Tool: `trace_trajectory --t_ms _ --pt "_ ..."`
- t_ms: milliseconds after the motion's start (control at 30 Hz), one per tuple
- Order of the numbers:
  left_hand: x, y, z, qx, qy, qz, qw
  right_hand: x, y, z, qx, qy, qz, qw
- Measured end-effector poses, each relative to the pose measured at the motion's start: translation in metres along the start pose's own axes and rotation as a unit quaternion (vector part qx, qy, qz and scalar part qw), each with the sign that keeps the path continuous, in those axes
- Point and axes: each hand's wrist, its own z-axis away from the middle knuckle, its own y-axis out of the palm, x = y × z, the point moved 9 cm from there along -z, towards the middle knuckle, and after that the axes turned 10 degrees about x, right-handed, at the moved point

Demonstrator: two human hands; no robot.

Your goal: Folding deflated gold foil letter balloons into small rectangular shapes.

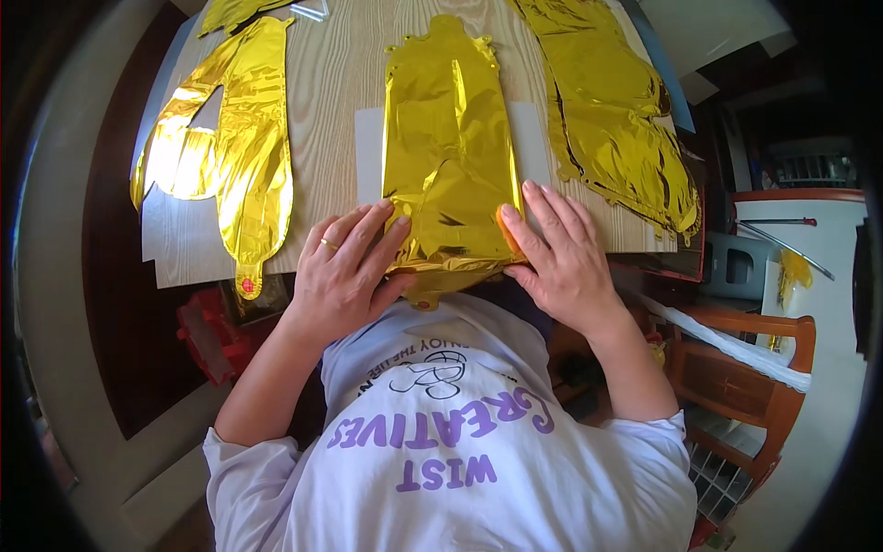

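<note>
A flat gold foil balloon lies lengthwise in front of me, its near end hanging over the table's front edge, where a small tab with a reddish mark shows. My left hand rests at its near left edge, fingers stretched out over the foil and thumb apart near the table edge. At the near right edge is my right hand. A small orange piece sits between its index finger and thumb, against the foil; most of that piece is hidden. The foil is creased between my hands.
More flat gold foil balloons lie on the wood-grain table: a looped one at left and a large one at right. A pale sheet lies under the middle balloon. A wooden chair and red container stand near the table.
</note>
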Motion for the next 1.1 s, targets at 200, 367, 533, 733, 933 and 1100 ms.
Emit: trace_trajectory --t_ms 200,367,533,733,933,1100 --pt "-0.005 0.002 0.013 -0.038 0.008 -0.019 0.999 0.007 0.002 0.007 -0.018 0.016 0.0 1.0" --pt "-0.002 0.004 0.012 -0.039 0.006 -0.016 0.999 0.005 -0.006 0.0 -0.006 0.027 -0.006 1.0" --pt "-0.003 0.005 0.011 -0.034 0.005 -0.027 0.999 -0.001 -0.007 -0.003 0.005 0.018 0.019 1.0" --pt "-0.002 0.008 0.012 -0.063 0.022 -0.055 0.996 0.001 -0.007 -0.004 -0.015 0.014 0.013 1.0" --pt "-0.003 0.006 0.013 -0.078 0.022 -0.052 0.995 0.009 -0.003 0.008 -0.076 0.007 0.048 0.996" --pt "-0.003 0.004 0.014 -0.101 0.03 -0.058 0.993 0.01 -0.003 0.011 -0.098 0.006 0.059 0.993"
